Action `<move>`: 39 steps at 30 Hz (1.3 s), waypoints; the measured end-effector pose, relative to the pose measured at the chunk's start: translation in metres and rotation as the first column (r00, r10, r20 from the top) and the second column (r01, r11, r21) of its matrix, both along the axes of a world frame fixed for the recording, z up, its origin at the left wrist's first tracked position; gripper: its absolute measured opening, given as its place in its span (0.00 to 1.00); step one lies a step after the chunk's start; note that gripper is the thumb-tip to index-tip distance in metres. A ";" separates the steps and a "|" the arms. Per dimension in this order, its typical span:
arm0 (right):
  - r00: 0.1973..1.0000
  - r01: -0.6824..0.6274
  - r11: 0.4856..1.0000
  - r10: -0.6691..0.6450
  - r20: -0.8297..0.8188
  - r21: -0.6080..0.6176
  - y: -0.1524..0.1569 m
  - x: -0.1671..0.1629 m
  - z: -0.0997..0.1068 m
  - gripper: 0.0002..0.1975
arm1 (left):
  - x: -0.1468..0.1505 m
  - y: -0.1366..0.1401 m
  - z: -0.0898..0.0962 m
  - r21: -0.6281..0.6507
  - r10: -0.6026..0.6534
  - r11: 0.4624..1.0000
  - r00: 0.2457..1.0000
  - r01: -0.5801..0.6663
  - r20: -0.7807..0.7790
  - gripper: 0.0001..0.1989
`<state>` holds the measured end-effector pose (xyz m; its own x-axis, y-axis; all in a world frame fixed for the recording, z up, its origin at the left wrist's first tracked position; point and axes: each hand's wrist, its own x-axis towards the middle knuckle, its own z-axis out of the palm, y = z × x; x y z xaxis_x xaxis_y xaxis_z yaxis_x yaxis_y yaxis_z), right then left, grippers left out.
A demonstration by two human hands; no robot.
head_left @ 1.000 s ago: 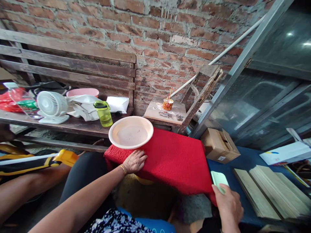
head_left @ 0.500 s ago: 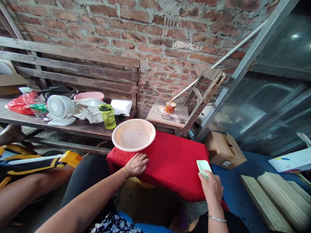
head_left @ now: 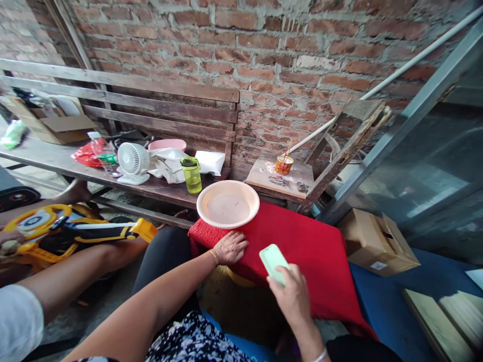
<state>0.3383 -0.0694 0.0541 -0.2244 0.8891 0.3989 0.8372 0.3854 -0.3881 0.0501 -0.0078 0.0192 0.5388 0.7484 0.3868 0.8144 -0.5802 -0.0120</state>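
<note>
Phone point(head_left: 268, 256) in mint green juts from the right hand point(head_left: 293, 291) of a person seated at a red-covered table point(head_left: 317, 251), its far end exposed above the near part of the tabletop. The right hand is closed about the near end, thumb along one side and fingers over the other, while the left hand point(head_left: 230, 248) lies palm down on the table, fingers loosely together and gripping nothing. Just beyond those fingertips, at the table's left end, stands a pale basin point(head_left: 226, 208); whether hand and rim touch cannot be told, nor whether the basin holds water. A weak grip looks the chief hazard: held by one end near the front edge, the phone could slip and tumble off the table. A wide swing to the left could land it in the basin, and a careless push by the left hand might shove the basin toward the green bottle point(head_left: 192, 178) standing close to the front of the wooden bench point(head_left: 169, 86). At far left, a neighbour's yellow-and-black toy point(head_left: 145, 230) points toward the person's knee, where a jolt could disturb the resting arm.
</note>
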 end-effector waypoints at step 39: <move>0.696 0.718 0.671 -0.700 0.160 -0.185 0.007 0.174 -0.003 0.30 | -0.001 -0.001 -0.004 0.071 -0.021 0.997 0.999 0.018 0.045 0.14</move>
<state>0.5125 -0.0623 0.0507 0.4910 0.8511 0.1859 0.8506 -0.4223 -0.3134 0.0495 -0.0089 0.0156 0.5337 0.7081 0.4624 0.8036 -0.5949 -0.0166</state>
